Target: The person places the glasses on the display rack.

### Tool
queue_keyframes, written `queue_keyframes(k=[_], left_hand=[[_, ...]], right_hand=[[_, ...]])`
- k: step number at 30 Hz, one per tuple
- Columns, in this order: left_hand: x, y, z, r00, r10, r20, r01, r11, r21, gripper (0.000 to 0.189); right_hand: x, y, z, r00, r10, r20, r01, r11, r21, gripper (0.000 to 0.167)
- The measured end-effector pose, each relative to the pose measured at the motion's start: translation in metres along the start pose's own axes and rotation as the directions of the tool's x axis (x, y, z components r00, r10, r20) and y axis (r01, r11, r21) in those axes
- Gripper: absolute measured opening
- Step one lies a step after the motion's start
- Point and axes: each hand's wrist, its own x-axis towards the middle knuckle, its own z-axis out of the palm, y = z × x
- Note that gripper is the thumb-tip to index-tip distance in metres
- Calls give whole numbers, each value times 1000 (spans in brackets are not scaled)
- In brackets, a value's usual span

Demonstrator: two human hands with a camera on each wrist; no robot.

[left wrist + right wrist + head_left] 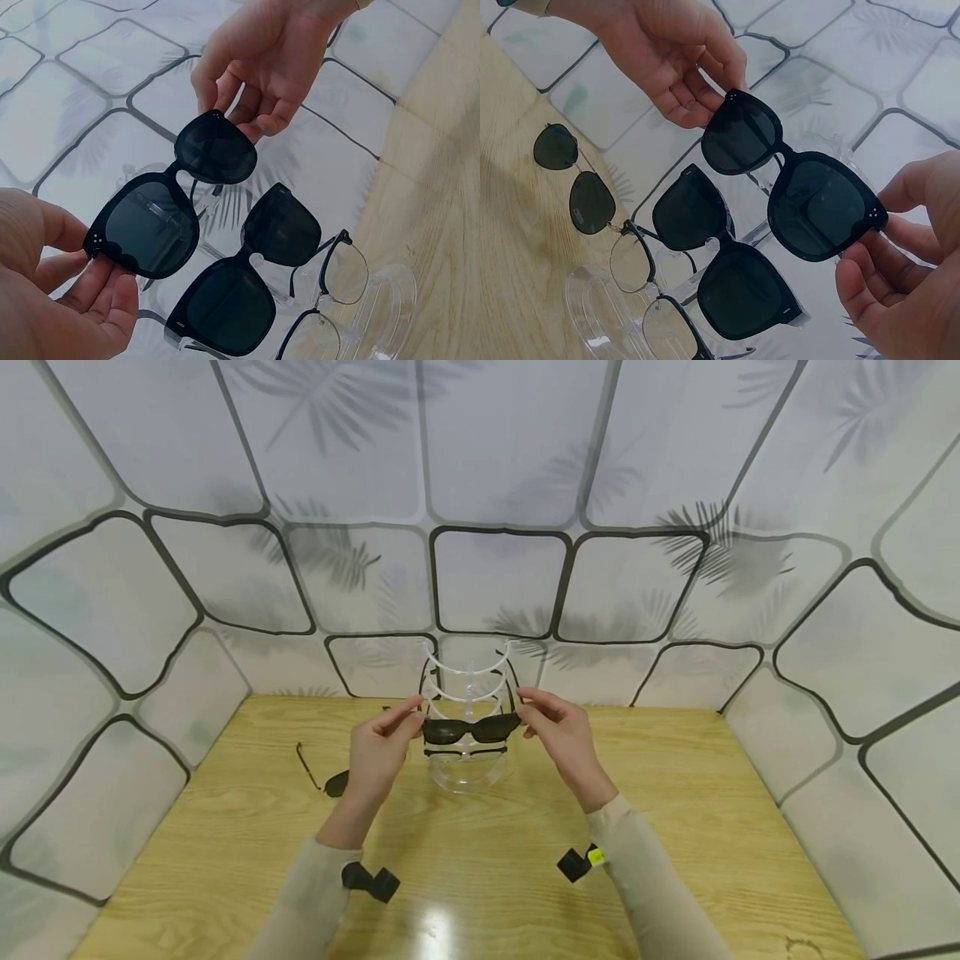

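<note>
Both hands hold one pair of black-framed sunglasses (150,225) by its outer edges, in front of a clear display stand (467,787). My left hand (378,750) pinches one end of the frame between thumb and fingers. At the opposite end my right hand (561,737) pinches in the same way. Below the held pair, a second pair of black sunglasses (746,292) sits on the stand. Lower still on it are half-rimmed glasses with clear lenses (311,336). The stand's upper curved arms show behind the held pair in the head view.
Left of the stand, thin-framed sunglasses (592,202) lie on the wooden table (480,877), partly hidden by my left hand in the head view. A patterned cloth backdrop (498,581) rises behind the table and along both sides.
</note>
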Motion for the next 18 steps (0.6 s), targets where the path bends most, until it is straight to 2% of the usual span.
queue_keyframes(k=[13,18], left_hand=[[9,3,1,1000,7,-30,-7,1000,21,27],[12,3,1,1000,20,-18,-19,999,38,27]], right_hand=[[7,0,4,1000,-6,5,6,1000,26,34],[11,3,5,1000,1,0,-1,1000,29,35]])
